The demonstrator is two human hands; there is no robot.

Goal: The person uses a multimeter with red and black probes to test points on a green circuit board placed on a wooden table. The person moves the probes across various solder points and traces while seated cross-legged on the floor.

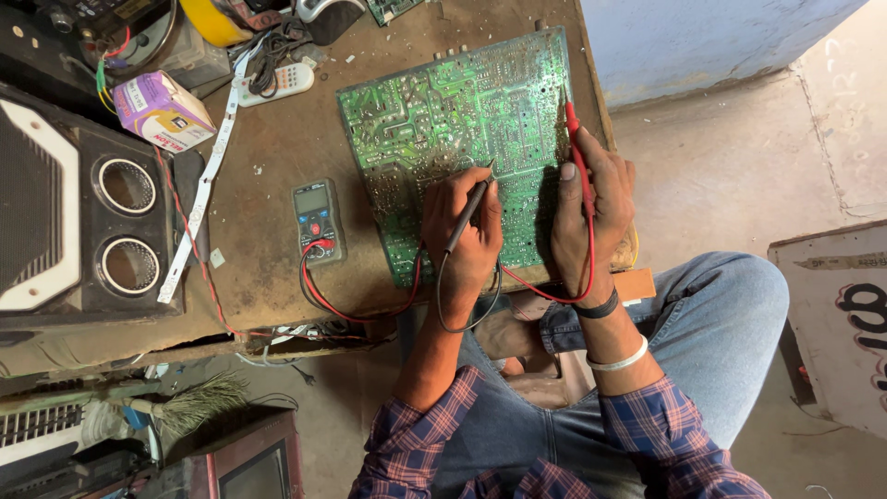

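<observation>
A large green circuit board point(434, 120) lies solder side up on the brown workbench point(268, 176). My left hand point(457, 231) grips a black test probe point(471, 199) like a pen, its tip touching the board near the middle. My right hand point(591, 208) grips a red test probe point(577, 152), whose tip rests on the board's right edge. Red and black leads loop from the probes to a small dark multimeter point(318, 222) lying left of the board.
A black speaker cabinet point(83, 212) with two round ports fills the left side. A small purple and white box point(164, 111), a white LED strip point(205, 176), a white remote point(282, 83) and tangled cables sit at the back. A broom point(189, 407) lies below.
</observation>
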